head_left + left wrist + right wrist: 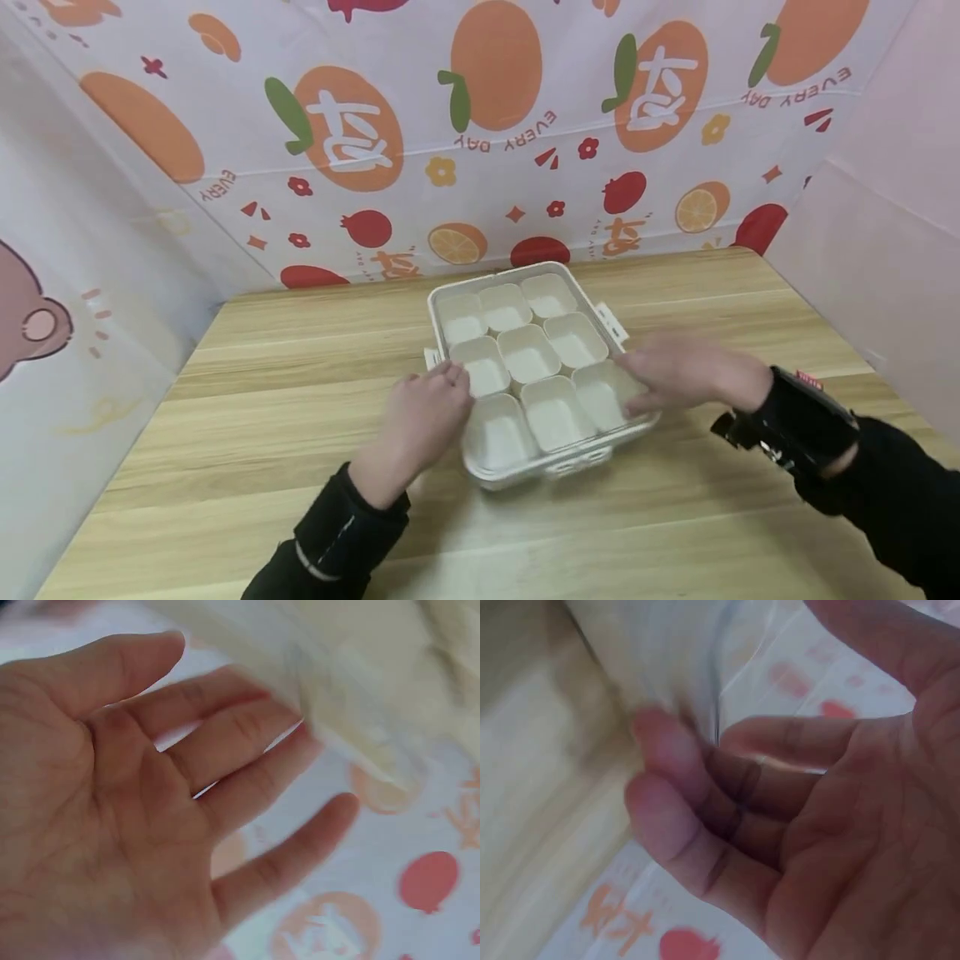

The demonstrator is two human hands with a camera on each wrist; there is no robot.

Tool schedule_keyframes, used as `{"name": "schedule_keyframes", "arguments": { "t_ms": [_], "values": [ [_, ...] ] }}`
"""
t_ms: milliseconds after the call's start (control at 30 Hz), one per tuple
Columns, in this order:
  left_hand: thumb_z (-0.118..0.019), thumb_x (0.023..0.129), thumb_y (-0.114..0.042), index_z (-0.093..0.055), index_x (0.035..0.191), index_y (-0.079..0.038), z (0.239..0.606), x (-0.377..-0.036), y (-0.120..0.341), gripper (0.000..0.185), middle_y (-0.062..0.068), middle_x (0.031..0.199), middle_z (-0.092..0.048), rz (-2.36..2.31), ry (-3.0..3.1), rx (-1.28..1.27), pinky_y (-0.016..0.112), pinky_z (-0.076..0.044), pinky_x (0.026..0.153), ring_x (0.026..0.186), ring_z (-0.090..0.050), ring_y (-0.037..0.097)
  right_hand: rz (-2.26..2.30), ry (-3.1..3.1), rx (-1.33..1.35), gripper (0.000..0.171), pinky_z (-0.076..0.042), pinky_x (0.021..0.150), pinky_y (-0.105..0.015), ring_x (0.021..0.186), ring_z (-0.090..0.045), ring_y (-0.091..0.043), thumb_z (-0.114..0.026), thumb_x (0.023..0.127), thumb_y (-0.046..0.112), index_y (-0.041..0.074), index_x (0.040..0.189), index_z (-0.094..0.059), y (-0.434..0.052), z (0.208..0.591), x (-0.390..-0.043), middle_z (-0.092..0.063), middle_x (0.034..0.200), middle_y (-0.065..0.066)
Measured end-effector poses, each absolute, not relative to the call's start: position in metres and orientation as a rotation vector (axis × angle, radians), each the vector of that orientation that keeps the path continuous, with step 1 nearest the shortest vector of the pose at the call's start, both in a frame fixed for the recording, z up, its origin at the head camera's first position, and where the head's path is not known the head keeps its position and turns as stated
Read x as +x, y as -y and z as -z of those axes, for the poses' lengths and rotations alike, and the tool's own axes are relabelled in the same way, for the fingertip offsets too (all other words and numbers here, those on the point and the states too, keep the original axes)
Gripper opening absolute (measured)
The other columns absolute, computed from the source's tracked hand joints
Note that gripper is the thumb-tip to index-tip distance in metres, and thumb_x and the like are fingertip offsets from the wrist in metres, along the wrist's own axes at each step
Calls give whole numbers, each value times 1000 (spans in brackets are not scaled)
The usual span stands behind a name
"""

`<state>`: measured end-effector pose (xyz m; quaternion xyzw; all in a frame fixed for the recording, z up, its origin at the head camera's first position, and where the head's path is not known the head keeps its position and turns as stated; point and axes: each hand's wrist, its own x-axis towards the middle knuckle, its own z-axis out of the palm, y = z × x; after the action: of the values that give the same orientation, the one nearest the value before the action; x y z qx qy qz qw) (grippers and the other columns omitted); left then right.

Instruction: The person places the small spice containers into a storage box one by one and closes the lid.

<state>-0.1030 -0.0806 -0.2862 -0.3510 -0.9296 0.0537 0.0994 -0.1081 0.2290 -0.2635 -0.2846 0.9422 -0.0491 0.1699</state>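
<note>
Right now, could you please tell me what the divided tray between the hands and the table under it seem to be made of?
The divided tray looks like cream plastic with a matte finish: thin moulded walls, rounded compartment corners, and a clip-like tab on its side. The table looks like light wood or wood-look laminate: long pale planks with grain lines and a soft sheen; I cannot tell which.

L hand (427, 417), R hand (678, 371) at tray (525, 275) sides; contact unclear, blurred.

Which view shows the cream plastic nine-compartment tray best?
Head view: the whole cream plastic nine-compartment tray sits on the wooden table, all compartments visible, a hand at each side. The left wrist view shows only a blurred cream edge; the right wrist view a blurred pale side.
</note>
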Motion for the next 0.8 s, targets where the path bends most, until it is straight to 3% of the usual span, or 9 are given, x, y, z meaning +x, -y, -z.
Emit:
{"name": "schedule_keyframes", "arguments": {
  "t_ms": [100, 233, 433, 800],
  "values": [
    [-58, 98, -3, -61, 123, 15, 286, -116, 90, 31, 28, 128, -63, -106, 2775, -1105, 48, -53, 92, 122, -60, 39, 229, -2689, -890, 50, -46, 61, -29, 69, -48, -11, -80, 88, 35, -5, 108, -59, -221, 269, -91, -50, 78, 1],
    [-54, 99, 1, -57, 127, 18, 286, -123, 96, 34, 32, 132, -58, -26, 2799, -1203, 48, -45, 103, 127, -55, 43, 245, -2738, -912, 46, -42, 58, -28, 66, -44, -11, -82, 86, 35, -3, 98, -59, -216, 273, -81, -47, 76, 1],
    [-54, 99, -1, -55, 128, 21, 284, -121, 93, 36, 35, 133, -56, -21, 2848, -1192, 48, -44, 104, 128, -53, 45, 295, -2731, -866, 42, -39, 58, -27, 65, -43, -10, -82, 85, 34, 0, 95, -60, -216, 273, -82, -48, 75, 3],
    [-55, 100, -4, -56, 126, 20, 281, -119, 93, 35, 34, 131, -58, 20, 2861, -1184, 49, -45, 103, 126, -55, 45, 502, -2722, -769, 21, -40, 57, -26, 62, -44, -9, -80, 88, 16, 1, 91, -65, -220, 269, -95, -48, 69, 4]
  ]
}}
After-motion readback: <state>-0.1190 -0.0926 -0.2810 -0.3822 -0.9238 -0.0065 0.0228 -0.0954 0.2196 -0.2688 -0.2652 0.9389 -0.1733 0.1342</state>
